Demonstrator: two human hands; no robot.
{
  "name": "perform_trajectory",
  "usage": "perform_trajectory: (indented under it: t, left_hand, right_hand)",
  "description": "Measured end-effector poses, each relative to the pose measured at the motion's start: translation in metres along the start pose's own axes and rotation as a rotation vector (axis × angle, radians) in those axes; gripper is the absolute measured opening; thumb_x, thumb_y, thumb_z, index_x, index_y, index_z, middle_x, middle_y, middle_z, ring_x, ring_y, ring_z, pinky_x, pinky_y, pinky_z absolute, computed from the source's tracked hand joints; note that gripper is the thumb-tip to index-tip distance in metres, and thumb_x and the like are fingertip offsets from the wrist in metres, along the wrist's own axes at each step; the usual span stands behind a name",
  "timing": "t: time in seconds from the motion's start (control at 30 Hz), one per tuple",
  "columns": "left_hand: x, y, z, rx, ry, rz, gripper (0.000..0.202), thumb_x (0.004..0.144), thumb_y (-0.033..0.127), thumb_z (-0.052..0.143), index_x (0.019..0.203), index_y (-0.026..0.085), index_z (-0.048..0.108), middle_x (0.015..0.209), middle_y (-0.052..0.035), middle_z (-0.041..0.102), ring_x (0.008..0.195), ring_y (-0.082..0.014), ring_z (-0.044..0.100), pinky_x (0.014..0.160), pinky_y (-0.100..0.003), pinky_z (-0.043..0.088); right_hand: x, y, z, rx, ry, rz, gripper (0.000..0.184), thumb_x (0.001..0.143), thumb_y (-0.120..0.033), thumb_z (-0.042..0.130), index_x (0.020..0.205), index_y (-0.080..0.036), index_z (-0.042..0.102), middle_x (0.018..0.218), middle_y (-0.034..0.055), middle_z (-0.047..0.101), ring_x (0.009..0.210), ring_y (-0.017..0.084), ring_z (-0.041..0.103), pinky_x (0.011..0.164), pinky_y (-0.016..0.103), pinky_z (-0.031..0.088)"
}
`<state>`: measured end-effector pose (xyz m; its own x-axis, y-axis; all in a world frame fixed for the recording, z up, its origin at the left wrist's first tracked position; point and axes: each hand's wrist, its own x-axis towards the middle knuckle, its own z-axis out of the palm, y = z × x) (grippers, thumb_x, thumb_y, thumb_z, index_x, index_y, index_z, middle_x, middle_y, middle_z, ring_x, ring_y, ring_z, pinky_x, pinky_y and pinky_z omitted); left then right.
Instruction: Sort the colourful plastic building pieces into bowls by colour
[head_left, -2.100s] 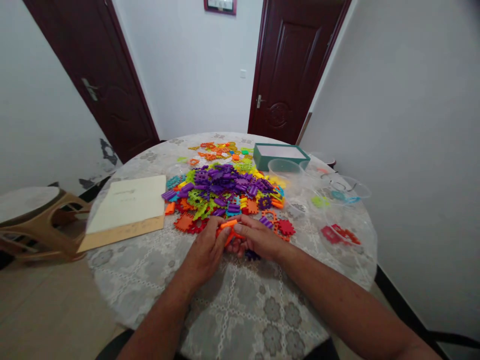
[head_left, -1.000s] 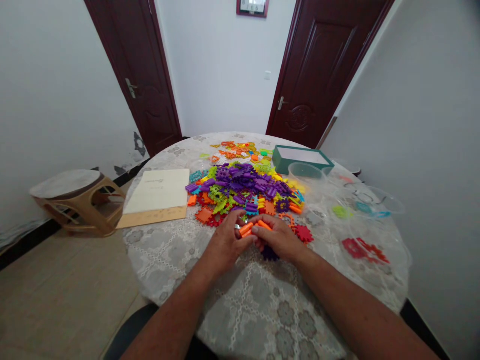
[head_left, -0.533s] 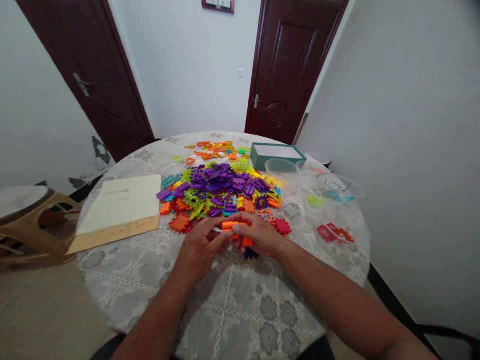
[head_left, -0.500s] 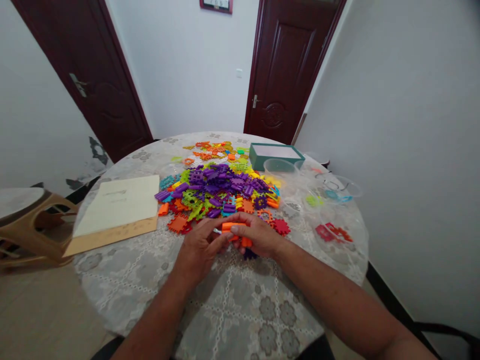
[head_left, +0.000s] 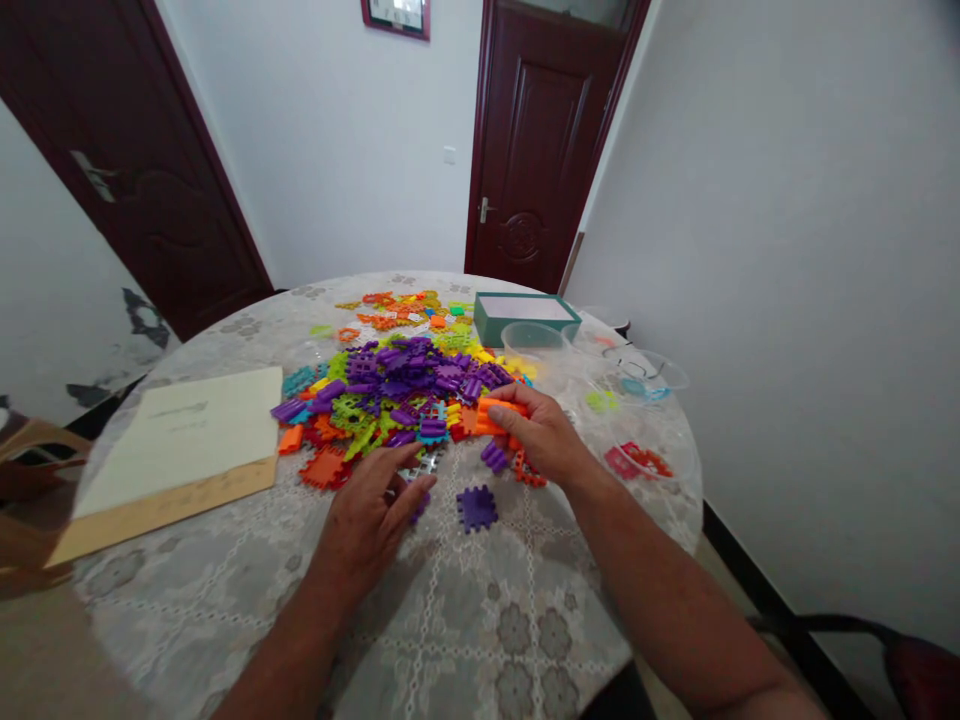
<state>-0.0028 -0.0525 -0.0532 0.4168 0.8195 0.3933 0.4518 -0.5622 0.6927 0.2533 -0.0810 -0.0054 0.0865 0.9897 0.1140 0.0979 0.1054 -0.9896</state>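
In my right hand, an orange plastic building piece with rounded ribs is pinched between thumb and fingers, at the right side of the pile. My left hand is low over the table with fingers apart and holds nothing that I can see. By its fingertips lies a pale grey piece, and a purple piece is partly hidden behind the thumb. Between the hands, a dark purple notched square lies flat. A small ribbed purple piece and a red-orange piece lie below my right hand.
A heap of interlocking pieces spreads beyond my hands. Paper sheets lie at the left. A green box stands behind, and clear plastic tubs holding a few pieces stand at the right. A patterned cloth covers the round table.
My hands were together around orange pieces and have separated. The right carries an orange piece up and right; the left moved lower left. The purple square now shows fully. My view turned slightly right.
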Motion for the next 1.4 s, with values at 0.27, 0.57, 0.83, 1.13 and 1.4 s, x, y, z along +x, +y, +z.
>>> perform_trajectory:
  t: [0.27, 0.57, 0.83, 1.13, 1.4]
  left_hand:
    - [0.004, -0.013, 0.004, 0.179, 0.031, 0.081, 0.035, 0.098, 0.053, 0.061, 0.116, 0.024, 0.07, 0.099, -0.0045, 0.072, 0.075, -0.0198, 0.067, 0.075, -0.034, 0.055]
    - [0.006, -0.017, 0.005, 0.369, 0.166, 0.172, 0.018, 0.098, 0.04, 0.06, 0.103, 0.024, 0.067, 0.093, -0.0065, 0.071, 0.083, -0.025, 0.067, 0.082, -0.038, 0.053]
    - [0.014, -0.033, 0.015, 0.555, 0.246, 0.445, 0.007, 0.098, 0.027, 0.06, 0.098, 0.022, 0.064, 0.089, -0.0059, 0.071, 0.085, -0.0239, 0.069, 0.083, -0.037, 0.053]
    - [0.017, -0.035, 0.015, 0.652, 0.257, 0.514, 0.007, 0.101, 0.022, 0.056, 0.098, 0.02, 0.062, 0.088, -0.0059, 0.067, 0.082, -0.0224, 0.067, 0.082, -0.035, 0.052]
    - [0.016, -0.041, 0.017, 0.666, 0.233, 0.479, 0.009, 0.102, 0.022, 0.054, 0.098, 0.019, 0.061, 0.087, -0.006, 0.065, 0.082, -0.0228, 0.066, 0.078, -0.034, 0.05]
  right_hand:
    - [0.001, 0.018, 0.022, -0.093, -0.146, -0.054, 0.028, 0.098, -0.044, 0.067, 0.115, -0.023, 0.07, 0.086, 0.0012, 0.072, 0.067, 0.013, 0.066, 0.053, 0.022, 0.048]
    - [0.006, 0.03, 0.026, -0.555, -0.156, -0.518, 0.022, 0.106, -0.032, 0.059, 0.122, -0.025, 0.07, 0.12, 0.0072, 0.073, 0.116, 0.021, 0.064, 0.102, 0.035, 0.048]
    - [0.014, 0.045, 0.029, -0.858, -0.146, -0.596, 0.027, 0.109, -0.038, 0.051, 0.128, -0.025, 0.065, 0.111, 0.0051, 0.069, 0.104, 0.019, 0.064, 0.084, 0.028, 0.05]
    - [0.016, 0.042, 0.025, -0.877, -0.047, -0.683, 0.027, 0.109, -0.038, 0.05, 0.126, -0.024, 0.065, 0.107, 0.0045, 0.068, 0.099, 0.019, 0.064, 0.079, 0.027, 0.049]
    - [0.014, 0.037, 0.019, -0.889, -0.05, -0.68, 0.023, 0.109, -0.038, 0.053, 0.121, -0.024, 0.066, 0.105, 0.0047, 0.068, 0.097, 0.019, 0.064, 0.075, 0.027, 0.048]
